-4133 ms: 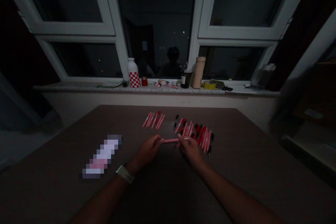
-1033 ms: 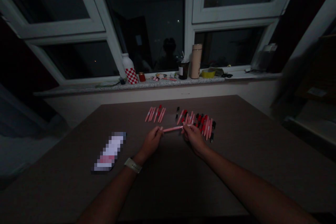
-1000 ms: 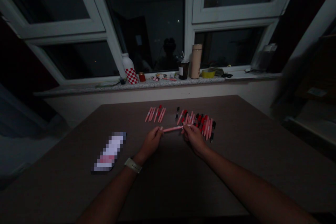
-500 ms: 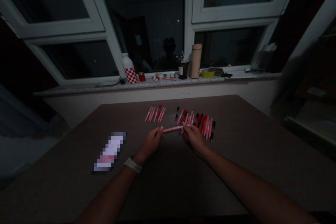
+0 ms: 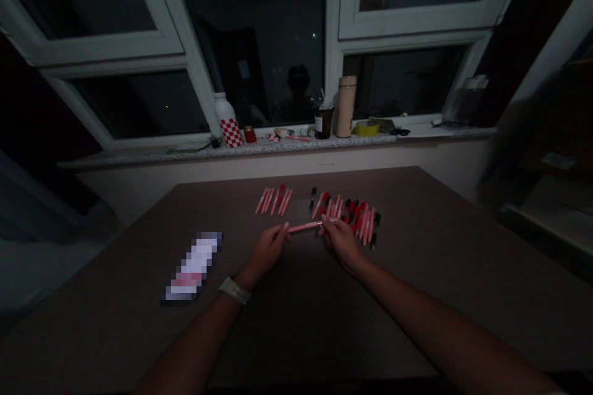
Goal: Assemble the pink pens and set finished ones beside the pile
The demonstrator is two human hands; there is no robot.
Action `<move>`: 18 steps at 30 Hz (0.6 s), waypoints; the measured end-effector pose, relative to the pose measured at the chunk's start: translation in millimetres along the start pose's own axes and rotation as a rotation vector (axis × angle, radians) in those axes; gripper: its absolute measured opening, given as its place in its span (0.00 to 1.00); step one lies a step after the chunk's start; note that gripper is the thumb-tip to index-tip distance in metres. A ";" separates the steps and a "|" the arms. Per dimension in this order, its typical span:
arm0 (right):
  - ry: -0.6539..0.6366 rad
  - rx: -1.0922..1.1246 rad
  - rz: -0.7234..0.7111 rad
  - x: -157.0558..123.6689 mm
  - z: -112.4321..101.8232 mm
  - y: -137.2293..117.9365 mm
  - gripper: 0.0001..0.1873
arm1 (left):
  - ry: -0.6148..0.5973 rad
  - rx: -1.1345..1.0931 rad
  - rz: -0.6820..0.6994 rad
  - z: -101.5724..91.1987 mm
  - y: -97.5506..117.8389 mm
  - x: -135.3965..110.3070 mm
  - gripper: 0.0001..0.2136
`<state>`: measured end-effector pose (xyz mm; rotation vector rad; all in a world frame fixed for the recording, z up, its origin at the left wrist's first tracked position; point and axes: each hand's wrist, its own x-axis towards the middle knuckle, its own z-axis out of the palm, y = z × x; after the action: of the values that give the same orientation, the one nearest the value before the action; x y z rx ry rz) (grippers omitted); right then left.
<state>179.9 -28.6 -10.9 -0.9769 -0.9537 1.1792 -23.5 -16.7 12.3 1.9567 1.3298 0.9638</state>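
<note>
A pink pen [image 5: 304,226] is stretched level between my two hands, above the dark table [image 5: 296,308]. At its left end, my left hand [image 5: 270,245] pinches it with thumb and fingers. My right hand [image 5: 341,239] grips the other end, partly hiding it. Beyond my left hand lies a small row of pink pens [image 5: 267,200], with one red-capped pen [image 5: 280,195] among them. Past and beside my right hand rests a larger group of pens [image 5: 365,222] in pink, red and black. A pen with a black cap [image 5: 312,199] lies at that group's left edge.
A blurred-out phone-like object [image 5: 193,268] lies on the table at left. On the windowsill [image 5: 278,147] stand a checkered bottle [image 5: 229,123], a small red jar [image 5: 249,134], a dark cup [image 5: 323,123], a beige flask [image 5: 345,108] and a yellow tape roll [image 5: 367,129].
</note>
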 end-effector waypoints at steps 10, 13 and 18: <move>0.000 0.053 0.012 3.6 0.2 3.2 0.27 | 0.089 -0.075 0.000 0.1 -1.0 1.6 0.22; 0.014 0.067 0.014 4.0 0.5 2.1 0.27 | 0.104 -0.075 0.013 -0.2 -1.9 2.5 0.21; 0.003 0.081 0.011 3.1 0.2 -0.3 0.26 | 0.123 -0.061 0.027 -0.8 -3.5 3.2 0.18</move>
<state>180.2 -25.5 -10.3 -0.9207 -0.8922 1.2159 -25.2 -12.5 10.8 1.9002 1.3279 1.1410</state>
